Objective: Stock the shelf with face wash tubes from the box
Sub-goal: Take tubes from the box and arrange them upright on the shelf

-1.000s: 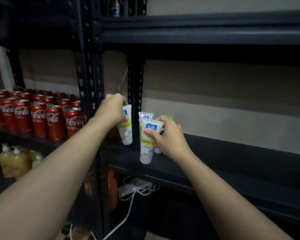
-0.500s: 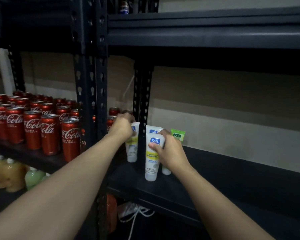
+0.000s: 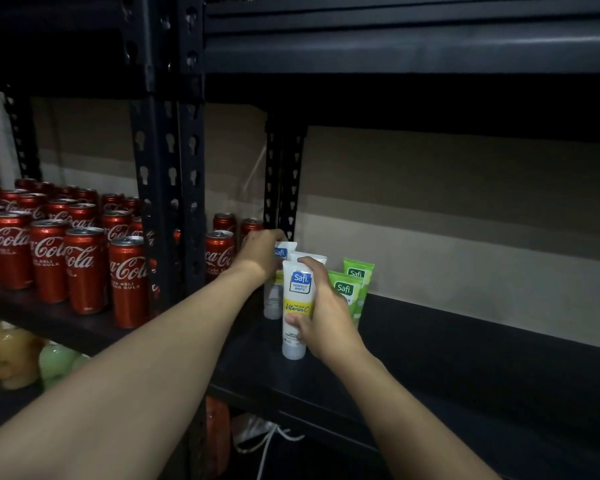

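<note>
Your right hand curls its fingers round the front tube - thumb low on the label, forefinger hooked over the crimped top. That tube is white with a yellow band and stands upright, cap down, at the board of the shelf; whether the cap touches it, I cannot tell. At 10 o'clock from it, your left hand grips the top of the rear tube, also white and cap down; the back of the hand hides most of the fingers, but they bend over the tube's upper edge. A third white tube shows just behind your right forefinger. At 2 o'clock from the front tube, two green tubes stand one behind the other, close to your right knuckles. At 9 o'clock, past the post, cola cans stand in rows. Toward 7 o'clock, on a lower shelf, sit yellow and green bottles.
</note>
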